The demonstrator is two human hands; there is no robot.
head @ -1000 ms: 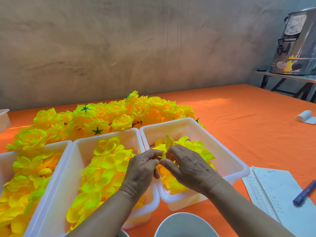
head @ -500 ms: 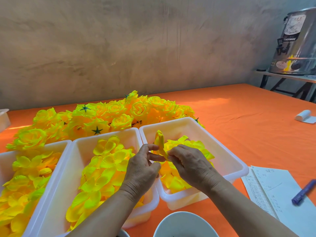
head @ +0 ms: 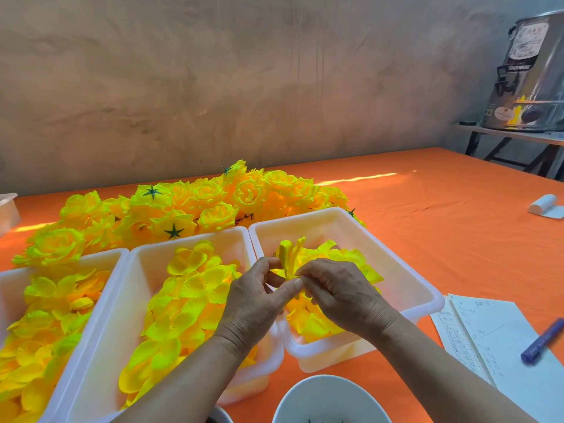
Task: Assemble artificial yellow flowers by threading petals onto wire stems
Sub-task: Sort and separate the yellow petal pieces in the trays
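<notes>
Item in work: petal cluster [head: 288, 254], yellow, held upright between both hands over the right tub [head: 424, 288], above the loose petals [head: 351, 257] lying in it.
Left hand [head: 253, 297]: fingers closed on the cluster; thumb and forefinger pinch its base from the left.
Right hand [head: 345, 293]: fingers curled, pinching the same base from the right; the two sets of fingertips touch.
Change over one second: both hands were low among the loose petals of the right tub, with only a petal tip showing. The cluster has since been drawn out and stood on end.
Change over half a second: the cluster stands higher above the fingertips and has spread from one folded lobe into several upright lobes.
Wire stem: not discernible; if present, the fingers hide it.
Reading: picking from the tub appears finished. The piece is probably being gathered at its centre for threading; threading itself cannot be confirmed.
Stock, unchanged: middle tub [head: 140, 285] and left tub [head: 76, 259], both holding petals; finished flowers [head: 207, 199] heaped behind the tubs on the table [head: 427, 215].
Other, unchanged: bowl [head: 329, 398] at the near edge; paper [head: 488, 328] and blue pen [head: 543, 340] to the right.
</notes>
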